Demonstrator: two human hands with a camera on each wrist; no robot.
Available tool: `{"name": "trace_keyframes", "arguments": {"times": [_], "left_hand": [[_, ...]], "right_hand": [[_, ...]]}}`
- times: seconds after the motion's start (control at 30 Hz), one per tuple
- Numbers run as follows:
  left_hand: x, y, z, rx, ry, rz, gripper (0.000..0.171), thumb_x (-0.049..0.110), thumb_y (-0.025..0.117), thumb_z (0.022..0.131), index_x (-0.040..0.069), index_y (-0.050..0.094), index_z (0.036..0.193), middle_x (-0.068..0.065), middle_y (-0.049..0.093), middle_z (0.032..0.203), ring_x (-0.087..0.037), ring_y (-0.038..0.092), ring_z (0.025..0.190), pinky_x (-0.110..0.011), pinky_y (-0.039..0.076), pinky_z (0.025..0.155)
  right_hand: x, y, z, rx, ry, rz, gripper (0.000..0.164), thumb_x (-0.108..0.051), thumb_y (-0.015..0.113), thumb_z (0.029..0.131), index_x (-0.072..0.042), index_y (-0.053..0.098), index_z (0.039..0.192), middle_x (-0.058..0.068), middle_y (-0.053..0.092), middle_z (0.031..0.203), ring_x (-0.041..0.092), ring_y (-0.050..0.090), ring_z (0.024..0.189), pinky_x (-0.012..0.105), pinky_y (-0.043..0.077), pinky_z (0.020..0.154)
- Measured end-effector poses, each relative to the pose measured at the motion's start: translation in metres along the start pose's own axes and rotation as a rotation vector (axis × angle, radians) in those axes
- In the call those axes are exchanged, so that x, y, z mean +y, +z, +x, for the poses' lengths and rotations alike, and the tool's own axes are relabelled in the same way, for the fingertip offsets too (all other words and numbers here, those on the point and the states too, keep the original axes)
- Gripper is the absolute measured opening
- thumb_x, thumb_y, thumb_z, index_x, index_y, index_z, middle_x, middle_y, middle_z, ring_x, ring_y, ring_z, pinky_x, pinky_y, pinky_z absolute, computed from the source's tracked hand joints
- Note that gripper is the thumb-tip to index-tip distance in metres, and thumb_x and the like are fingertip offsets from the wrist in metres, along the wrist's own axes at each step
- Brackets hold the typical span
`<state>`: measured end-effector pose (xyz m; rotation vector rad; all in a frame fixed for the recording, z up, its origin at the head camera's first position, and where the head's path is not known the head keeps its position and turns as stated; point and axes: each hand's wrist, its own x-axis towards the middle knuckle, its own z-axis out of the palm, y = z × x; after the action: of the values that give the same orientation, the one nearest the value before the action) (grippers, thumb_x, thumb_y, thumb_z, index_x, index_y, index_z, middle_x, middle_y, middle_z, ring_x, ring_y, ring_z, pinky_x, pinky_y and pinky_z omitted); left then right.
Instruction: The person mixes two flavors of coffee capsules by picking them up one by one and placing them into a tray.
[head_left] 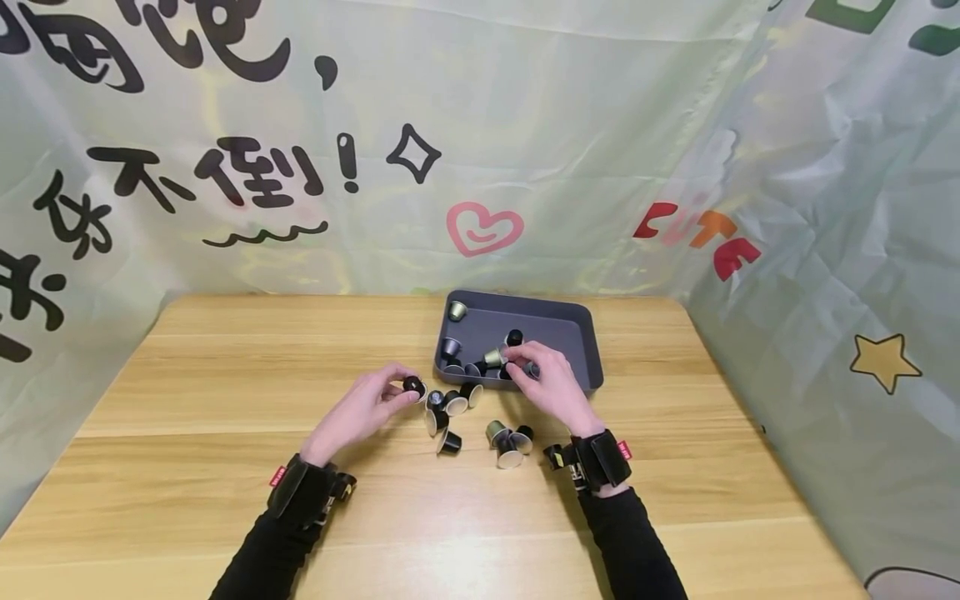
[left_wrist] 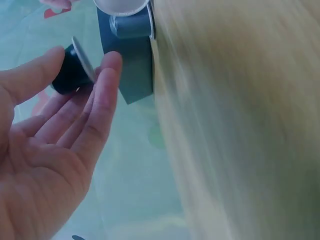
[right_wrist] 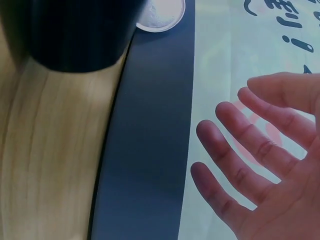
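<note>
One black cup-shaped capsule [head_left: 412, 384] is pinched in the left hand [head_left: 369, 406], while the right hand [head_left: 552, 385] hovers, fingers apart, over the dark-grey rectangular tray [head_left: 551, 322].

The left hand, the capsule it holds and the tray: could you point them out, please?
Left hand [head_left: 365, 407], head view, its back.
Capsule [left_wrist: 69, 74], left wrist view, dark side wall.
Tray [head_left: 543, 324], head view, bare floor.
</note>
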<state>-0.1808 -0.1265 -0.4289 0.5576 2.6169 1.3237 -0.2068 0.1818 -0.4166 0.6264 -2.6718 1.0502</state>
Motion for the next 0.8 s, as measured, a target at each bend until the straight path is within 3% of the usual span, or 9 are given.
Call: {"name": "trace_keyframes", "arguments": {"times": [0.13, 0.2, 0.3, 0.4, 0.57, 0.63, 0.8], "left_hand": [[0.005, 0.005, 0.005, 0.069, -0.005, -0.035, 0.039, 0.017, 0.066, 0.096, 0.003, 0.059, 0.132, -0.020, 0.068, 0.127, -0.023, 0.072, 0.097, -0.036, 0.062, 0.085], [0.009, 0.008, 0.011, 0.122, -0.009, -0.059, 0.039, 0.015, 0.069, 0.094, 0.003, 0.061, 0.130, -0.020, 0.071, 0.119, -0.019, 0.071, 0.086, -0.029, 0.062, 0.073], [0.017, 0.014, 0.023, 0.191, -0.004, -0.091, 0.040, 0.012, 0.072, 0.090, 0.001, 0.063, 0.127, -0.020, 0.073, 0.108, -0.014, 0.065, 0.072, -0.022, 0.056, 0.058], [0.025, 0.019, 0.039, 0.227, 0.007, -0.126, 0.040, 0.011, 0.073, 0.089, 0.001, 0.065, 0.127, -0.021, 0.074, 0.105, -0.013, 0.063, 0.066, -0.019, 0.053, 0.053], [0.035, 0.026, 0.063, 0.238, 0.038, -0.107, 0.041, 0.011, 0.074, 0.088, 0.000, 0.067, 0.127, -0.020, 0.074, 0.112, -0.012, 0.065, 0.070, -0.018, 0.054, 0.061], [0.037, 0.028, 0.068, 0.224, 0.043, -0.095, 0.042, 0.010, 0.073, 0.089, -0.002, 0.065, 0.128, -0.021, 0.074, 0.112, -0.018, 0.069, 0.075, -0.022, 0.058, 0.067], [0.035, 0.032, 0.070, 0.133, 0.035, -0.163, 0.051, 0.000, 0.065, 0.092, -0.011, 0.050, 0.140, -0.030, 0.060, 0.135, -0.037, 0.070, 0.109, -0.036, 0.060, 0.094]], "right_hand": [[0.000, -0.001, 0.000, 0.008, 0.000, -0.002, 0.021, -0.011, 0.064, 0.097, -0.005, 0.073, 0.115, 0.008, 0.073, 0.106, 0.022, 0.067, 0.097, 0.040, 0.053, 0.086], [0.000, -0.001, 0.000, 0.010, -0.002, -0.002, 0.022, -0.011, 0.064, 0.097, -0.005, 0.073, 0.115, 0.008, 0.073, 0.106, 0.023, 0.067, 0.097, 0.040, 0.053, 0.086], [0.000, -0.001, -0.001, 0.007, 0.002, -0.004, 0.022, -0.011, 0.064, 0.097, -0.005, 0.073, 0.116, 0.008, 0.073, 0.106, 0.023, 0.067, 0.097, 0.042, 0.054, 0.085], [0.001, -0.001, -0.001, 0.002, 0.013, 0.000, 0.022, -0.011, 0.064, 0.097, -0.005, 0.073, 0.117, 0.008, 0.073, 0.106, 0.023, 0.067, 0.097, 0.044, 0.054, 0.086], [0.002, -0.002, -0.002, -0.001, 0.027, 0.002, 0.023, -0.011, 0.065, 0.096, -0.005, 0.073, 0.116, 0.008, 0.073, 0.105, 0.021, 0.067, 0.096, 0.043, 0.054, 0.087], [0.002, -0.002, -0.002, 0.001, 0.025, 0.001, 0.023, -0.011, 0.064, 0.096, -0.006, 0.073, 0.117, 0.007, 0.073, 0.105, 0.021, 0.067, 0.095, 0.042, 0.053, 0.087], [0.002, -0.003, -0.003, -0.004, 0.018, 0.017, 0.023, -0.011, 0.063, 0.097, -0.005, 0.072, 0.117, 0.009, 0.072, 0.105, 0.023, 0.066, 0.096, 0.048, 0.054, 0.088]]}}
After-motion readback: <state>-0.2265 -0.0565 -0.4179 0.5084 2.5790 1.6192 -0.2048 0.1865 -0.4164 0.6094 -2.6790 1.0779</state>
